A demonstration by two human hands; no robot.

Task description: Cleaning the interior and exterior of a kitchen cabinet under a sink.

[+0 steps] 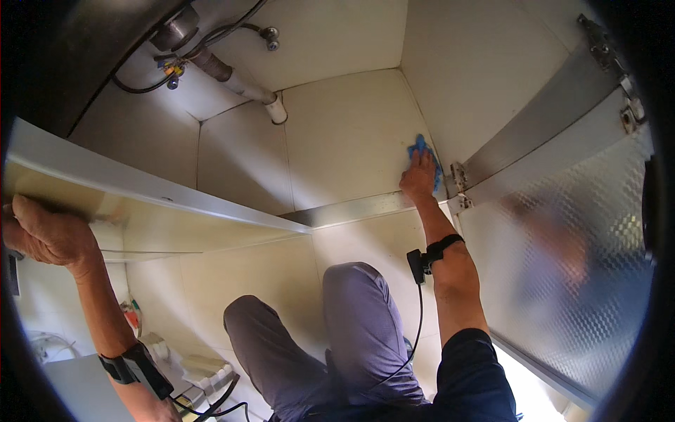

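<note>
My right hand presses a crumpled blue cloth against the tiled cabinet floor, close to the right side wall and the front metal sill. Part of the cloth is hidden under the fingers. At the far left my left hand is by the glossy face of an opened cabinet door, its fingers curled. The dark picture rim cuts off its fingertips, so I cannot tell whether it grips the door.
A drain pipe drops from the sink strainer into the cabinet floor, with a black hose and valve behind. On the right stands an open door with a textured panel and rusty hinges. My knees are before the sill.
</note>
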